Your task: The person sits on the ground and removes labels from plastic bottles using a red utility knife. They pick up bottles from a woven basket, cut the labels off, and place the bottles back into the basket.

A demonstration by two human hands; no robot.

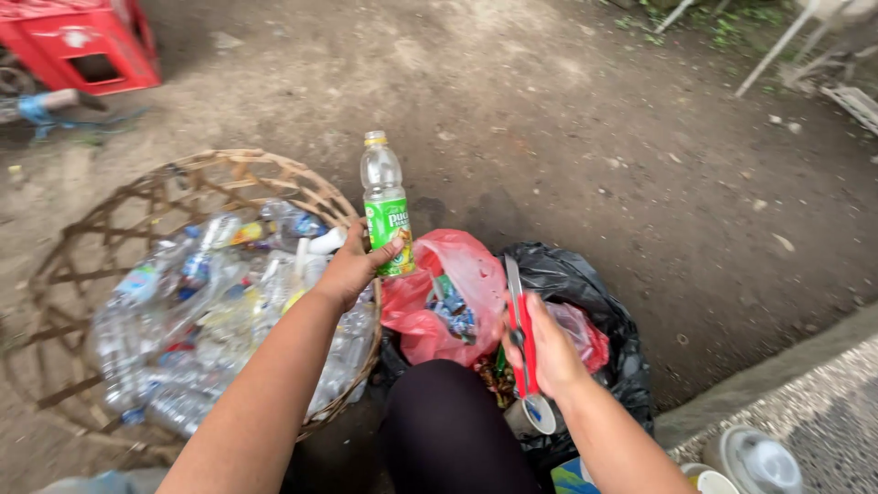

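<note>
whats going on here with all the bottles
A person crouches on bare dirt. The left hand holds a clear plastic bottle with a green label upright. The right hand grips red-handled scissors. A woven basket of empty bottles sits on the left, with a red bag and black bag in front.

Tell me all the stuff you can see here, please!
plastic bottle: one, clear with green label and yellow cap, upright in left hand
scissors: one, red handles, in right hand
woven basket: one, tan, left, full of clear empty bottles
red plastic bag: one, centre, holding wrappers
black rubbish bag: one, right of red bag
red crate: one, top left
left hand: grips bottle
right hand: grips scissors
</note>
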